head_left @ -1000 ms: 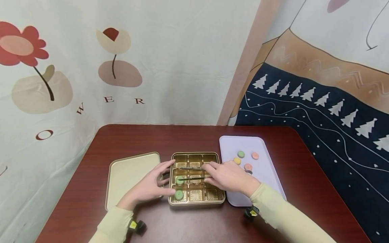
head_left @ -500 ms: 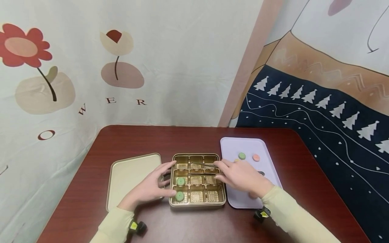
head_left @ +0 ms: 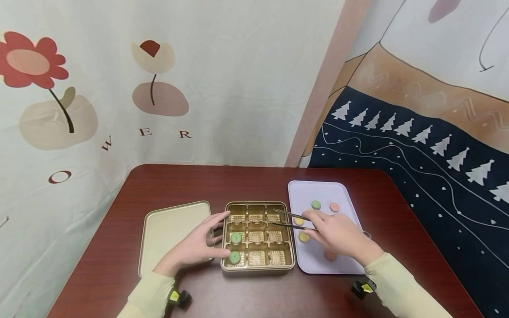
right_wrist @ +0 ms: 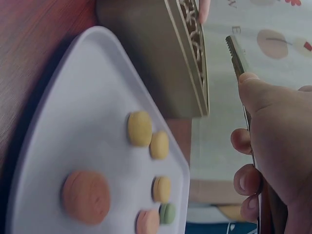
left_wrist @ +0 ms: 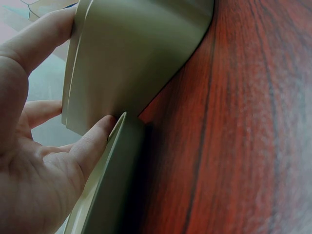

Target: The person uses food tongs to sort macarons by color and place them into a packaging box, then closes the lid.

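My right hand (head_left: 338, 236) grips metal tongs (head_left: 292, 214), whose two arms stand apart above the right side of a gold tin (head_left: 257, 268). In the right wrist view, a serrated tong tip (right_wrist: 235, 51) shows with nothing at it. Two green macarons, one in the left middle compartment (head_left: 236, 237) and one in the left front compartment (head_left: 234, 257), sit in the tin. My left hand (head_left: 196, 243) has its fingers spread along the tin's left side, touching it. Below the right hand, yellow macarons (head_left: 304, 237) lie on a lilac tray (head_left: 314, 266).
A pale gold lid (head_left: 171, 227) lies left of the tin, partly under the left hand. The tray also holds a green macaron (head_left: 316, 205) and pink macarons (head_left: 335, 207), one partly hidden by the right wrist. Patterned cloth (head_left: 238, 88) hangs behind the table (head_left: 246, 181).
My right hand has moved right with the tongs, from the green macaron in the left middle compartment toward the tray. The macaron stays in its compartment. The left hand keeps its place.
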`<move>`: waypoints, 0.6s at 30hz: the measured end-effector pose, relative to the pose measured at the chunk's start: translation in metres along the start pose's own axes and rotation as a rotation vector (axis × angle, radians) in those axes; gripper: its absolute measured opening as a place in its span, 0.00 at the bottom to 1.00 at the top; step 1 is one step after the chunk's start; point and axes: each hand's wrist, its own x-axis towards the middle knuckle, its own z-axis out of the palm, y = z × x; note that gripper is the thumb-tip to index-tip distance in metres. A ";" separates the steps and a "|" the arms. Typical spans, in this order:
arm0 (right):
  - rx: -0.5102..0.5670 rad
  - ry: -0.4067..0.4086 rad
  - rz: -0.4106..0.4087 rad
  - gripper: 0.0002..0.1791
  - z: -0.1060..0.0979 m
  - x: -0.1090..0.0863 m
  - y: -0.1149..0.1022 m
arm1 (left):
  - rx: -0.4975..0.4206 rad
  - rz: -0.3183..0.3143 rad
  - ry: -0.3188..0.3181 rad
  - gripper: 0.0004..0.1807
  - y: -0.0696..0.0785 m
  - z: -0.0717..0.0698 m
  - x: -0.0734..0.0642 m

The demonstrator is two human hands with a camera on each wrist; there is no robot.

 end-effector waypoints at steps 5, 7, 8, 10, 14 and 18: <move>0.011 -0.041 0.075 0.28 0.000 -0.015 0.010 | 0.006 -0.002 0.002 0.61 -0.001 0.000 0.000; 0.003 -0.033 0.081 0.28 0.000 -0.019 0.012 | 0.010 0.001 0.005 0.61 -0.001 0.000 0.000; -0.004 -0.028 0.081 0.28 0.000 -0.021 0.013 | 0.012 0.002 0.006 0.61 -0.001 0.000 0.000; -0.008 -0.020 0.077 0.27 -0.001 -0.025 0.015 | 0.011 0.004 0.007 0.60 -0.001 0.000 0.000; 0.003 -0.031 0.099 0.26 -0.002 -0.033 0.019 | -0.002 -0.002 0.002 0.60 -0.002 0.000 0.000; 0.011 -0.045 0.142 0.24 -0.003 -0.042 0.024 | -0.020 -0.004 -0.003 0.60 -0.001 0.000 0.000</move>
